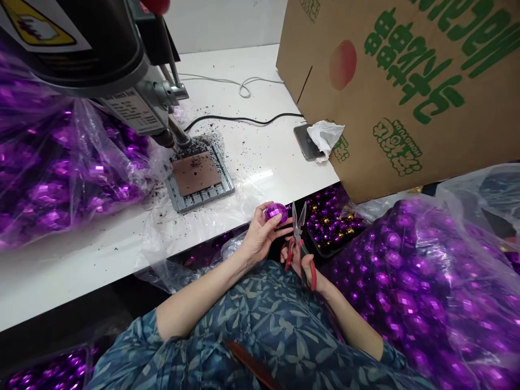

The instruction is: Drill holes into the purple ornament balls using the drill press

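Between the thumb and fingers of my left hand [260, 234] sits a shiny purple faceted ball [276, 213], held just past the table's front edge. A pair of long-nose pliers [298, 233] with red and black handles lies in my right hand [299, 261]. Its jaws point away from me and stand apart, close to the right side of the ball. Whether the jaws touch anything small there, I cannot tell. Both hands are above my lap.
A bench drill press [122, 70] stands over a grey slotted base [201, 189] with a brown board and dark shavings. Bags of purple balls [60, 179] flank me. A cardboard box [398, 97], a phone [306, 143], a tissue [326, 135] and a black cable [244, 119] are farther back.
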The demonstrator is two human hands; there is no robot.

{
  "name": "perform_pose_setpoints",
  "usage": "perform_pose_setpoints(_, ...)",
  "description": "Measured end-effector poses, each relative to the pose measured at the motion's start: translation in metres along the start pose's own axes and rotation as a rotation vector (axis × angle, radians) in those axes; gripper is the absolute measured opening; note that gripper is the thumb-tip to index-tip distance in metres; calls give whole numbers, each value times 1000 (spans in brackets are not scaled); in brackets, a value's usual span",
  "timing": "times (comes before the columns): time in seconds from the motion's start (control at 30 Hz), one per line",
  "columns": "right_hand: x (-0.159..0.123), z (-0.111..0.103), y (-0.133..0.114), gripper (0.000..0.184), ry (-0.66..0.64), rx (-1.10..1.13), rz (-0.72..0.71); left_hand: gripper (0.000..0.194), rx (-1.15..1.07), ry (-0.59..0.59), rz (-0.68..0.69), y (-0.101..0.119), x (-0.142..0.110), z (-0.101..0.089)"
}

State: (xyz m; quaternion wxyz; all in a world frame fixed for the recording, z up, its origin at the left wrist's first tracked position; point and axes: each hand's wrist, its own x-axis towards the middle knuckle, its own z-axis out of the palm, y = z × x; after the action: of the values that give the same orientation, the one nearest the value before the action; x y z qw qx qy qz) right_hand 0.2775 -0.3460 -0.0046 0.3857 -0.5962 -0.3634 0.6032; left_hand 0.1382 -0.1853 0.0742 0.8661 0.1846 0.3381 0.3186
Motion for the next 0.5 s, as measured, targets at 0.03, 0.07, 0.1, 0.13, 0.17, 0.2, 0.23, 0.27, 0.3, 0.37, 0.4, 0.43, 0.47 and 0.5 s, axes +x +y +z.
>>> perform_pose_setpoints(0.03, 0, 0, -1, 50, 8, 3, -4, 79, 10, 0, -1, 0, -1, 0)
perform_pose_setpoints(0.07, -1, 0, -3, 51, 23, 4, -7, 78, 21, -2, 3, 0, -2, 1)
perform_pose_setpoints(0.1, -1, -3, -5, 51, 36, 1, -9, 77, 31, -4, 11, 1, -2, 1)
perform_pose_setpoints(0.13, -2, -6, -7, 52, 46, -7, -11, 76, 40, -5, 22, 1, -2, 1)
perform_pose_setpoints(0.17, -2, -9, -10, 52, 53, -16, -13, 75, 45, -5, 31, 0, -2, 2)
perform_pose_setpoints(0.2, -3, -12, -11, 52, 56, -26, -12, 74, 47, -7, 36, 0, -2, 2)
perform_pose_setpoints(0.23, -3, -15, -13, 53, 56, -35, -11, 74, 49, -10, 35, -1, -1, 2)
perform_pose_setpoints(0.27, -3, -18, -14, 52, 55, -44, -9, 74, 51, -15, 28, -2, -1, 2)
perform_pose_setpoints(0.3, -3, -19, -14, 52, 52, -53, -8, 74, 51, -20, 20, -3, 0, 2)
perform_pose_setpoints(0.37, -3, -21, -14, 52, 49, -71, -6, 74, 48, -29, 5, -6, 1, 2)
perform_pose_setpoints(0.4, -4, -21, -13, 52, 49, -80, -5, 73, 49, -29, 3, -8, 1, 2)
perform_pose_setpoints(0.43, -4, -21, -12, 52, 52, -89, -4, 72, 50, -27, 4, -9, 1, 2)
perform_pose_setpoints(0.47, -5, -20, -11, 52, 57, -97, -3, 71, 53, -26, 4, -11, 1, 2)
perform_pose_setpoints(0.5, -6, -20, -10, 52, 63, -105, -2, 71, 59, -25, 4, -12, 1, 3)
